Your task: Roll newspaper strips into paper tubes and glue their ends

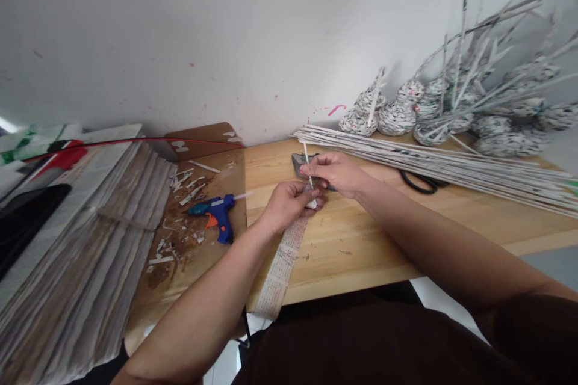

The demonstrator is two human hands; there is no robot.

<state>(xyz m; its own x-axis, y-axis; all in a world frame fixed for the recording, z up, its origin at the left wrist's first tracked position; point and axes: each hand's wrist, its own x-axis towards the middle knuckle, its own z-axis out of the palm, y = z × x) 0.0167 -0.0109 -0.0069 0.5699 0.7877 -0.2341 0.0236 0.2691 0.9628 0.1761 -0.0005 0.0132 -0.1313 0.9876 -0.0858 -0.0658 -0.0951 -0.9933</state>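
A long newspaper strip (283, 267) runs from under my left hand (291, 201) down over the front edge of the table. My left hand pinches its upper end, where the paper is bunched between thumb and fingers. Between the thumb and fingers of my right hand (336, 173) is a thin pale paper stick (306, 153), standing nearly upright with its lower end at the paper in my left hand. Behind the hands lies a dark grey lump (298, 162), partly hidden; I cannot make out what it is.
A blue glue gun (221, 213) lies among paper scraps on a brown board at left. Beyond it sits a stack of newspaper strips (112, 216). Rolled paper sticks (406, 159) spread across the right, with black scissor handles (418, 183) beneath. Woven paper gourd shapes (397, 111) line the wall.
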